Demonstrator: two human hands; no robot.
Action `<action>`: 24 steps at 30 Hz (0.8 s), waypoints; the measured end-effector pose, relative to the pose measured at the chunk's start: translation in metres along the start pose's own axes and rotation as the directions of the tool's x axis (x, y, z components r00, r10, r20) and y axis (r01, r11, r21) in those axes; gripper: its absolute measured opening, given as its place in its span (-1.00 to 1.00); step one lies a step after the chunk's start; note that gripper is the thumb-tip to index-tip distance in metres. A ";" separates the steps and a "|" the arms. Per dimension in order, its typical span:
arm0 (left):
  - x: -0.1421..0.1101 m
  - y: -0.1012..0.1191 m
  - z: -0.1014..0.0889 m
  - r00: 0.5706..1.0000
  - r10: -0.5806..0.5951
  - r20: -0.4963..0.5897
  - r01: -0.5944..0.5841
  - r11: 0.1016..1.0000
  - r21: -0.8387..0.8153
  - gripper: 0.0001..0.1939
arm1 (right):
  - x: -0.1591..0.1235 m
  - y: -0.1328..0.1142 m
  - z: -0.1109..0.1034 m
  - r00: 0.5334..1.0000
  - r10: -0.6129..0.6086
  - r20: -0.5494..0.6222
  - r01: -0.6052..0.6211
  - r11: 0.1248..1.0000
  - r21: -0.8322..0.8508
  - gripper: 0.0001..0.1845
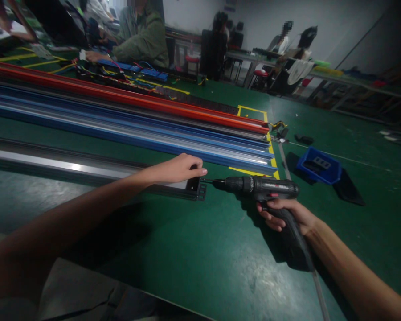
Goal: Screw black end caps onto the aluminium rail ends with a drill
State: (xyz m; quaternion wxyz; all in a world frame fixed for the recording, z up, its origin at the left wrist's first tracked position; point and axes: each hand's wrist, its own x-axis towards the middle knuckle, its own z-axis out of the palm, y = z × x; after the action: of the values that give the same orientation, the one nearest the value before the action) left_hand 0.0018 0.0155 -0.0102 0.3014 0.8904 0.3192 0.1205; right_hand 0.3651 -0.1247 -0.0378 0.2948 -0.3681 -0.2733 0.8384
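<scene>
A black power drill [270, 187] lies level in my right hand [287, 211], with my fingers wrapped round its grip by the trigger. Its long bit points left and meets the end cap [201, 191] of a long black and silver metal profile [70, 167]. My left hand [183, 168] is closed over that profile near its end, thumb and forefinger close to the bit's tip. The far fingers of this hand are hidden behind the profile. Whether a screw sits at the tip is too small to tell. A cord [319, 285] trails from the drill's handle.
Blue profiles [187, 149] and red-orange ones [153, 96] lie beyond, across yellow tape [254, 108]. At right stands a blue bin [319, 165] beside a dark flat piece [349, 187]. Across the green table [194, 249], a co-worker in a green sleeve [140, 42] handles wired parts [120, 71].
</scene>
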 end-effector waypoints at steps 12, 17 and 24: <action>-0.001 0.002 -0.001 1.000 -0.005 0.008 0.005 1.000 -0.002 -0.53 | 0.000 -0.001 -0.001 1.000 0.015 -0.001 -0.015 1.000 -0.018 -0.76; -0.001 0.003 -0.001 1.000 -0.014 0.006 0.014 1.000 -0.004 -0.53 | 0.001 -0.002 0.000 1.000 0.008 -0.009 -0.008 1.000 -0.012 -0.77; -0.001 0.004 -0.001 1.000 -0.019 0.004 0.020 1.000 -0.014 -0.53 | 0.000 0.000 0.000 1.000 -0.004 -0.019 0.003 1.000 -0.030 -0.79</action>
State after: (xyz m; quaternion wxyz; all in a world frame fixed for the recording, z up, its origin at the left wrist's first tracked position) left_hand 0.0022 0.0131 -0.0071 0.3094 0.8853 0.3264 0.1182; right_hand 0.3650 -0.1245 -0.0377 0.2934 -0.3801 -0.2834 0.8302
